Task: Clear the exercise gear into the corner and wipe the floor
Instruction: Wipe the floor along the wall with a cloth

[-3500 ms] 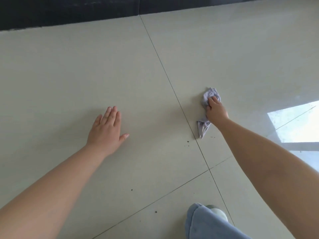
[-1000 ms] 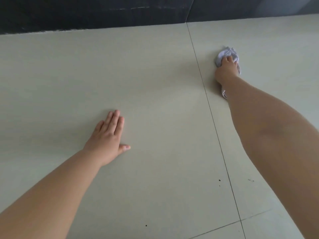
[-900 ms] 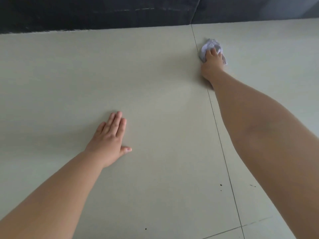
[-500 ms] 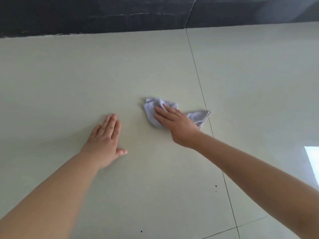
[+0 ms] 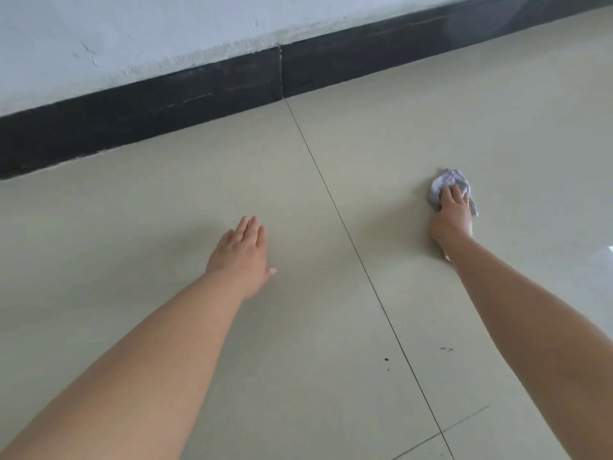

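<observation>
A small bunched grey cloth (image 5: 446, 179) lies on the pale tiled floor (image 5: 166, 210), right of a dark grout line (image 5: 331, 198). My right hand (image 5: 451, 217) lies on top of it, fingers bent over the bunched fabric and holding it against the tile. My left hand (image 5: 242, 257) rests flat on the floor left of that line, fingers straight and together, holding nothing. No exercise gear is in view.
A black skirting board (image 5: 166, 107) runs along the foot of a white wall (image 5: 132, 34) at the far edge. Small dark specks (image 5: 385, 359) lie near the grout line, with more specks (image 5: 446, 349) right of it.
My right hand has swept the cloth from beside my left hand back to the right, across the grout line. The view has tilted up and the wall now shows. My left hand stayed planted.
</observation>
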Tool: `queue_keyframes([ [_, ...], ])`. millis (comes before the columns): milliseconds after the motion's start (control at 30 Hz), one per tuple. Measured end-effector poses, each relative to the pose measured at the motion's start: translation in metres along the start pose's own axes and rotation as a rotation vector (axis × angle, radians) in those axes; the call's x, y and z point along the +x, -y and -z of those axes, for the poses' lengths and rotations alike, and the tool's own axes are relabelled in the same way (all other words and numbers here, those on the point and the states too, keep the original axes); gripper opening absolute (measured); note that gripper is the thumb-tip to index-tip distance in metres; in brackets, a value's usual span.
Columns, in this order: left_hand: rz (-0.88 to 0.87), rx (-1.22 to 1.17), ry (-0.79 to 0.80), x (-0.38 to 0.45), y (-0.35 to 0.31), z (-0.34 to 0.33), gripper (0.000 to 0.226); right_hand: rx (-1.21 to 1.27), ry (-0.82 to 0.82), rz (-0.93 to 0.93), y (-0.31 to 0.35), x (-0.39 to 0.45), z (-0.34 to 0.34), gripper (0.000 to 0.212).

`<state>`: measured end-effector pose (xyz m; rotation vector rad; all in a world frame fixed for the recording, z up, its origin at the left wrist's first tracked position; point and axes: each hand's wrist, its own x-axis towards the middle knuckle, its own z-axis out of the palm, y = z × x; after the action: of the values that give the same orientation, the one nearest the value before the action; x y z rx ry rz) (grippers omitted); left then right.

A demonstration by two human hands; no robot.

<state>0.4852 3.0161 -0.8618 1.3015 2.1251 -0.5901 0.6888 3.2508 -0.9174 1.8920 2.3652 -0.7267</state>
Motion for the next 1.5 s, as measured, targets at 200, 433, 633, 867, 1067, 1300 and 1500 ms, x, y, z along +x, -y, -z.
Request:
queue_keyframes([
  [200,-0.06,-0.066,0.047,0.013,-0.026,-0.003,0.078,-0.036,0.028,0.037,0.042,0.047,-0.003,0.059],
  [433,-0.055,-0.083,0.095,0.015,-0.022,-0.03,0.086,-0.101,0.168,0.232,0.108,0.072,-0.015,0.06],
  [633,-0.052,-0.079,0.1,0.016,-0.022,-0.031,0.086,-0.172,0.224,0.488,0.138,0.056,-0.035,0.062],
  [867,-0.038,-0.056,0.108,0.016,-0.024,-0.028,0.088,-0.19,0.339,0.699,0.099,0.009,-0.042,0.071],
  [1067,-0.031,-0.026,0.132,0.016,-0.025,-0.028,0.088,-0.177,0.358,0.623,0.028,-0.047,-0.026,0.071],
  [1300,-0.062,-0.016,0.079,0.004,-0.032,-0.026,0.081,-0.188,0.35,0.455,-0.05,-0.09,-0.003,0.071],
  [1500,-0.165,-0.038,0.013,-0.003,-0.078,-0.023,0.079,-0.214,0.369,0.389,-0.051,-0.101,0.003,0.069],
])
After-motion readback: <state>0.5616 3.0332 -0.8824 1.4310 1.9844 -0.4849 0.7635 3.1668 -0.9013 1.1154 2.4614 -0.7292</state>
